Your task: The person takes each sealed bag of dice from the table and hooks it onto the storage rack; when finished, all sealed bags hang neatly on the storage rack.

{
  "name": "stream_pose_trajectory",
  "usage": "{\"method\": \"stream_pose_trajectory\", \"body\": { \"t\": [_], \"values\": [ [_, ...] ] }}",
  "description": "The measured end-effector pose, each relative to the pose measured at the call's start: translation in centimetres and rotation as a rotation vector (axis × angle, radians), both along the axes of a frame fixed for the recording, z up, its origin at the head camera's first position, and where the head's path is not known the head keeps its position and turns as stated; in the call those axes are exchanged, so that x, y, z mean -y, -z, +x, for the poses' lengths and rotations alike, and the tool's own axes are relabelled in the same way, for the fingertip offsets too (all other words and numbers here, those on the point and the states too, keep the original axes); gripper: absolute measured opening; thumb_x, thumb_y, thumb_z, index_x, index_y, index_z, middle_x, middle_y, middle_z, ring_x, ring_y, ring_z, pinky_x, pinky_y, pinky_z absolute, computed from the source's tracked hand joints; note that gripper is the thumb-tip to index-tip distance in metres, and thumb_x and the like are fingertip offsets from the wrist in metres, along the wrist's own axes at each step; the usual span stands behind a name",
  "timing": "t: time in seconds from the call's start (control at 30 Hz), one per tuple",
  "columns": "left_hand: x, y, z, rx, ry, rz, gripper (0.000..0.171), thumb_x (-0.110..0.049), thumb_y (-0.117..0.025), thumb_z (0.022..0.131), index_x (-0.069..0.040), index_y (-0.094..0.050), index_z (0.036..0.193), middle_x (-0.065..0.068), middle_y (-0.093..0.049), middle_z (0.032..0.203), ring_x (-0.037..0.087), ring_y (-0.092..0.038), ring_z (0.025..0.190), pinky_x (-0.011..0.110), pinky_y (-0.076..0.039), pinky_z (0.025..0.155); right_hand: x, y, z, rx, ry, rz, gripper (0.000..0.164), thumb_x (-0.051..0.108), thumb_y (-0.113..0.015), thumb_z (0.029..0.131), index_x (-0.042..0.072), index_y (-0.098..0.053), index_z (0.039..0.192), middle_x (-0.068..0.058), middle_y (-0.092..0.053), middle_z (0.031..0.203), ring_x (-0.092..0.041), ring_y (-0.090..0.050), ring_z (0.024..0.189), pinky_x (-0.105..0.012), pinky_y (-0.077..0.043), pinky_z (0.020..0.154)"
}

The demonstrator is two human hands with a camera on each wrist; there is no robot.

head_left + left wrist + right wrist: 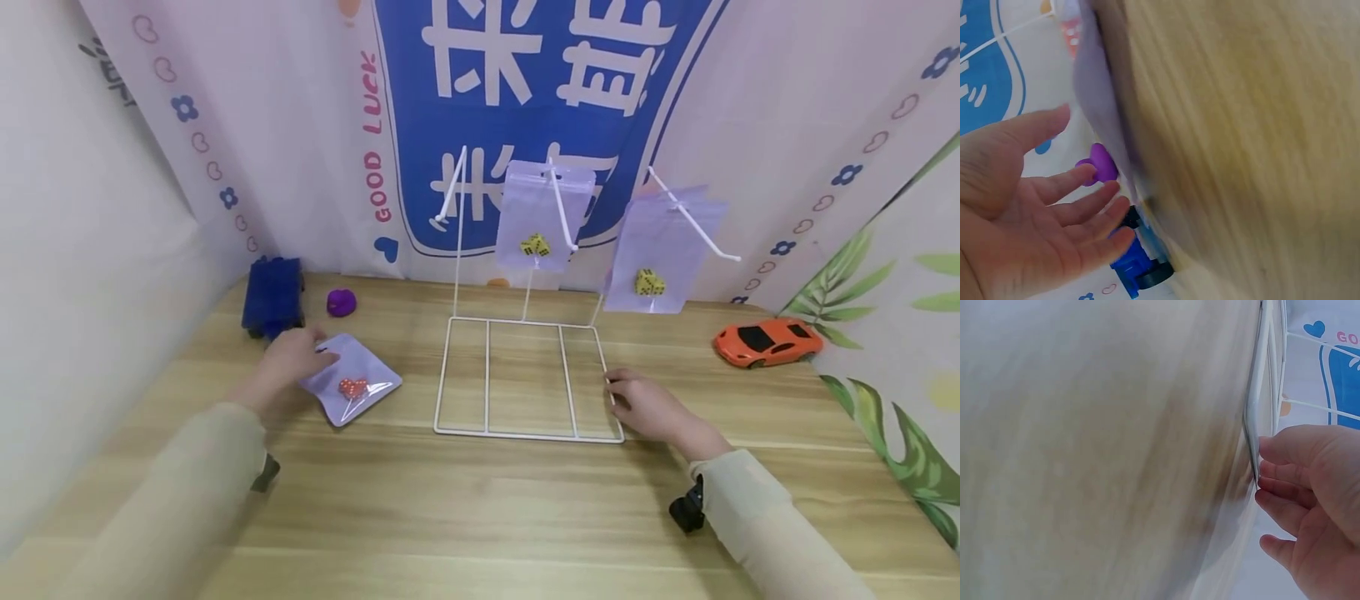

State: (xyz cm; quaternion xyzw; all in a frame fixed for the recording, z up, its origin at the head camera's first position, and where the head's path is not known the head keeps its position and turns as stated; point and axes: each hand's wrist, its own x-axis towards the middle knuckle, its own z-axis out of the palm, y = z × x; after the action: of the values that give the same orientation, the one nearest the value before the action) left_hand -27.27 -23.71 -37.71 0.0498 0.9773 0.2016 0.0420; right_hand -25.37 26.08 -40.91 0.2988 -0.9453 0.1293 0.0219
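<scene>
My left hand (288, 367) reaches over the left corner of a small purple zip bag (358, 360) that lies on the table with red dice (352, 387) inside. In the left wrist view its thumb stands well apart from the fingers, beside the edge of the bag (1097, 87). A white wire display rack (525, 435) stands mid-table. My right hand (652, 406) pinches the right side wire of its base between thumb and fingers. From the rack's middle hook hangs a purple bag (517, 221) with yellow dice; the right hook carries another such bag (667, 250). The left hook (450, 185) is bare.
A dark blue toy vehicle (272, 293) stands at the back left, just beyond my left hand. Beside it sits a small purple toy (341, 302). An orange toy car (767, 342) is at the right. A printed cloth (315, 167) hangs behind the table.
</scene>
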Motion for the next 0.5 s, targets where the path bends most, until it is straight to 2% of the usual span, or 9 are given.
{"method": "stream_pose_trajectory", "body": {
  "t": [0.1,0.2,0.37,0.5],
  "values": [
    [0.43,0.35,-0.16,0.101,0.008,-0.008,0.061,-0.025,-0.063,0.083,0.018,-0.042,0.121,0.037,-0.048,0.115,0.05,-0.046,0.105,0.055,-0.038,0.089,0.02,-0.08,0.02,0.004,-0.004,0.004,0.027,-0.002,-0.062,0.079,-0.015,-0.06,0.103,-0.028,-0.053,0.116,-0.041,-0.054,0.102,-0.048,-0.046,0.083],
    [0.57,0.67,-0.14,0.146,0.014,-0.009,0.068,-0.027,-0.066,0.081,0.02,-0.038,0.121,0.038,-0.046,0.115,0.05,-0.044,0.106,0.056,-0.037,0.09,0.09,-0.16,0.09,0.024,0.004,0.011,0.028,-0.002,-0.062,0.08,-0.015,-0.059,0.104,-0.028,-0.052,0.118,-0.041,-0.053,0.104,-0.048,-0.045,0.085],
    [0.41,0.67,-0.04,0.13,0.038,-0.044,0.068,-0.029,-0.07,0.077,0.021,-0.041,0.114,0.036,-0.05,0.106,0.049,-0.047,0.1,0.055,-0.039,0.086,0.09,-0.31,0.07,0.028,0.011,0.02,0.028,-0.001,-0.062,0.081,-0.015,-0.059,0.104,-0.027,-0.052,0.118,-0.04,-0.053,0.104,-0.048,-0.045,0.085],
    [0.03,0.54,-0.01,0.143,0.036,-0.098,0.057,-0.029,-0.074,0.073,0.016,-0.048,0.096,0.026,-0.053,0.088,0.04,-0.05,0.085,0.048,-0.043,0.075,0.04,-0.19,0.08,0.016,0.008,0.022,0.027,-0.001,-0.062,0.08,-0.015,-0.06,0.103,-0.027,-0.053,0.117,-0.04,-0.054,0.103,-0.048,-0.045,0.085]
  ]
}}
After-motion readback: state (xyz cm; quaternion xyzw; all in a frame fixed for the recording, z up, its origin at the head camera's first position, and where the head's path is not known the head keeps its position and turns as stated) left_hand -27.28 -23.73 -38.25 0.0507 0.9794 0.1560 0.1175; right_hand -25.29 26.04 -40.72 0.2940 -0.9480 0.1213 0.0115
